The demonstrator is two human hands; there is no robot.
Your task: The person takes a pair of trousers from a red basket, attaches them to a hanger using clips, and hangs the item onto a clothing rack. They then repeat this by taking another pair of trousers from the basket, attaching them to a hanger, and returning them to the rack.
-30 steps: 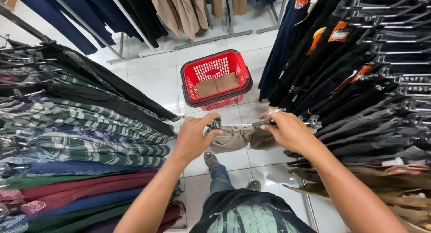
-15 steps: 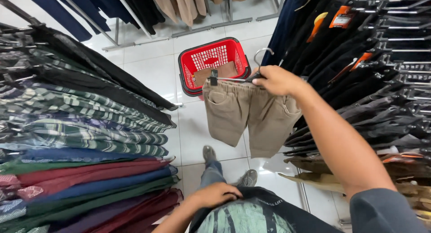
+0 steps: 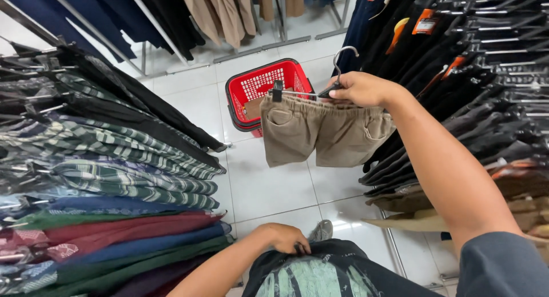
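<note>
The right hand [image 3: 366, 88] is raised at the far right, its fingers curled tight around a clip hanger [image 3: 311, 92] whose metal hook [image 3: 342, 58] stands up just beyond the knuckles. A pair of tan shorts [image 3: 320, 131] hangs from the hanger's clips, spread flat and held in the air above the white tiled floor [image 3: 269, 182]. Just beyond the shorts, on the floor, sits a red shopping basket [image 3: 257, 85] with something brown inside. The left hand [image 3: 283, 238] is low and near, at the person's waist, its fingers bent against the edge of a dark printed shirt [image 3: 320, 274]; whether it pinches the cloth cannot be told. A rack of folded striped and plain garments [image 3: 108, 177] fills the left side, and dark trousers [image 3: 457, 91] hang in rows on the right.
</note>
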